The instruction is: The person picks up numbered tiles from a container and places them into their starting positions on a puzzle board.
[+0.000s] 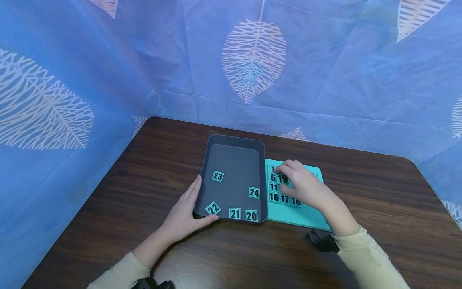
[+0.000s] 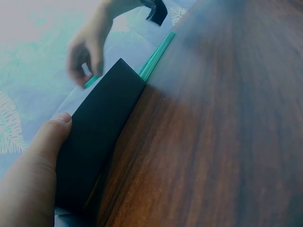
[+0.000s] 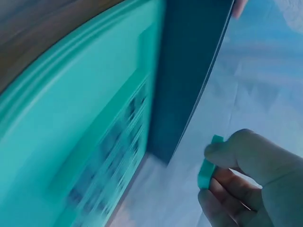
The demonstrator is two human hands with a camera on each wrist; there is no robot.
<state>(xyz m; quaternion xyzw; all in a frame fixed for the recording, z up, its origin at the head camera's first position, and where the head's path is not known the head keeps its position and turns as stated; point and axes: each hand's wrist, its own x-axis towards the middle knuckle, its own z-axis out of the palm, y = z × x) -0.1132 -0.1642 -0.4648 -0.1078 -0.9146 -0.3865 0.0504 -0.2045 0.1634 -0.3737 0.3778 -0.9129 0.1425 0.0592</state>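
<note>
My right hand (image 1: 306, 186) pinches a small teal tile numbered 19 (image 1: 282, 179) between thumb and fingers, over the teal number board (image 1: 297, 218). In the right wrist view the tile (image 3: 207, 165) shows edge-on at the fingertips. Numbered tiles fill several rows of the board, partly hidden by this hand. My left hand (image 1: 182, 218) rests against the near left corner of the dark grey tray (image 1: 234, 158), fingers straight along its side and thumb at the front rim. Loose in the tray lie tiles 23 (image 1: 217, 176), 24 (image 1: 254, 192), 22 (image 1: 213, 208), 21 (image 1: 235, 213) and 20 (image 1: 251, 216).
Tray and board stand side by side on a dark brown wooden table (image 1: 151, 160), the board to the right. Blue cloth (image 1: 317, 80) with white leaf prints hangs behind and to the left. A dark wrist device (image 1: 323, 241) sits by the right sleeve.
</note>
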